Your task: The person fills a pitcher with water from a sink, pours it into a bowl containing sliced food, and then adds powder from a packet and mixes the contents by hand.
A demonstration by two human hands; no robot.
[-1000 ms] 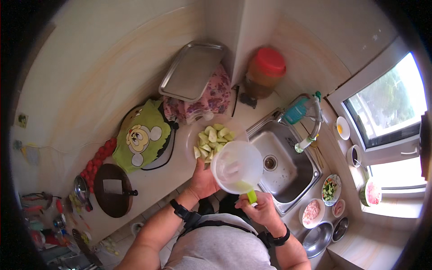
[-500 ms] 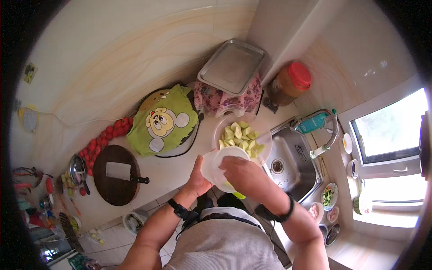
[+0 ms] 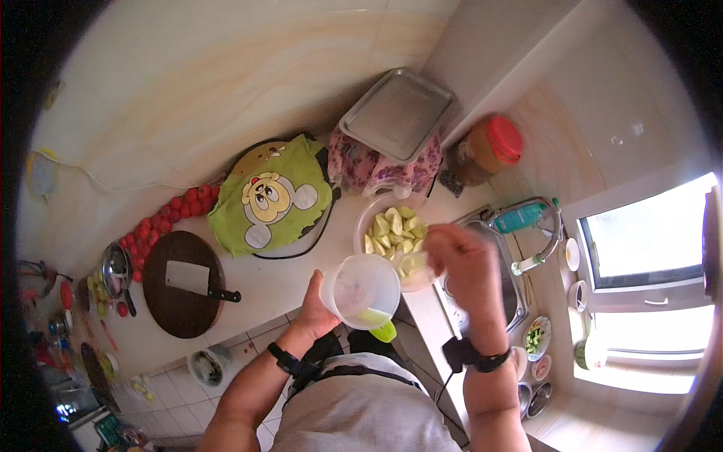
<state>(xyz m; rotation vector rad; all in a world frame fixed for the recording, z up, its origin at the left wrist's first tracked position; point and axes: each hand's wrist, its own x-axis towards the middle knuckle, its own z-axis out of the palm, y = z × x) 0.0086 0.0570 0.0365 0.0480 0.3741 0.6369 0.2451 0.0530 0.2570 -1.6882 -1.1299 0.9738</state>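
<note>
My left hand (image 3: 316,310) grips the side of a translucent plastic jug (image 3: 354,282) with a bright green piece (image 3: 383,331) at its lower edge. The jug is tilted so its wide mouth shows; no solid pieces are visible inside. My right hand (image 3: 461,260), slightly blurred, is held over the right side of a clear bowl (image 3: 363,218). Its fingers look bunched together, and whatever they may hold cannot be made out. Pale green cut wedges (image 3: 395,224), apple-like, fill the bowl, which stands on the counter beside the sink.
A cleaver (image 3: 188,277) lies on a round dark chopping board (image 3: 158,316) at left, near red fruit (image 3: 154,226). Behind are a green cartoon cloth (image 3: 233,218), a metal tray (image 3: 399,113) and a red-lidded jar (image 3: 482,154). The sink's tap (image 3: 553,233) and several small dishes are at right.
My right hand has come out of the jug and moved right, over the bowl's edge. The jug in my left hand has shifted slightly left, its mouth now uncovered.
</note>
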